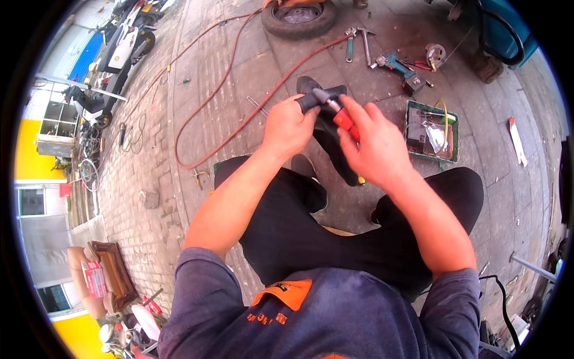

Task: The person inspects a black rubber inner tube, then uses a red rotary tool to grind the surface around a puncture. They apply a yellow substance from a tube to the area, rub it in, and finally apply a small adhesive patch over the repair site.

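Both my hands are together in front of my knees, above the pavement. In my left hand (pixel 288 127) is a black rubber inner tube (pixel 335 146), pinched by its upper part; a long stretch of it hangs down toward my feet. My right hand (pixel 378 145) is closed around a red-handled tool (pixel 342 118) with a silver neck and a grey pointed tip. That tip lies against or just over the rubber beside my left fingers; contact is hard to make out. A small yellow end shows at the bottom of the hanging black piece.
A red hose (pixel 263 102) loops across the paving. Beyond it lie a tyre (pixel 299 24), a wrench (pixel 350 49), a hammer (pixel 366 48) and a teal cordless power tool (pixel 399 72). At right stand a green crate (pixel 457 134) of parts and a red-handled blade (pixel 518 143).
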Demonstrator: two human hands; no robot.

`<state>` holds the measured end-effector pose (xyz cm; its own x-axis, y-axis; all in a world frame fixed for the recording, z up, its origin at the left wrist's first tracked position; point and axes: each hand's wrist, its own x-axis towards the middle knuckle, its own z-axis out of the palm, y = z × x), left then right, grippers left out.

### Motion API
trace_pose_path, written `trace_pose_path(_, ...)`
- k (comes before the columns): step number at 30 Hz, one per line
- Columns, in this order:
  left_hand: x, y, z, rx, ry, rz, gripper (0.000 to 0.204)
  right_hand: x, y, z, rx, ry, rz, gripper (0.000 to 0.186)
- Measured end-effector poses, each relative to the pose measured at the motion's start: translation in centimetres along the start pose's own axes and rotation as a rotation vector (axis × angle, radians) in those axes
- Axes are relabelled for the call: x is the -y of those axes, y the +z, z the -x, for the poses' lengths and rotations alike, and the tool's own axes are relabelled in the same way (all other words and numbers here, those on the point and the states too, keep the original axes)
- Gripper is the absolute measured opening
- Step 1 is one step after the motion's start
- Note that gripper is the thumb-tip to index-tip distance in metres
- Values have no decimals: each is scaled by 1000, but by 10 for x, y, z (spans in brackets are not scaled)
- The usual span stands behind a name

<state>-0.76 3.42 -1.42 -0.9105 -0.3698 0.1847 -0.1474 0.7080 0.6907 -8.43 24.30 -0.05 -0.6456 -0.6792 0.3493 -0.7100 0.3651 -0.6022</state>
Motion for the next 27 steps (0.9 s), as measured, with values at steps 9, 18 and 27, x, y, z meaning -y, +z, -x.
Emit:
trace_pose_path(9,8,-1,-3,100,-256,602,19,4,13,-1,-84,-53,-8,55)
trace_pose_path(18,-1,-5,-3,126,-273,608,21,0,14,-2,-104,-40,13,57)
trace_pose_path(27,1,-8,-5,101,-292,625,20,3,16,-2,-105,-78,28,57)
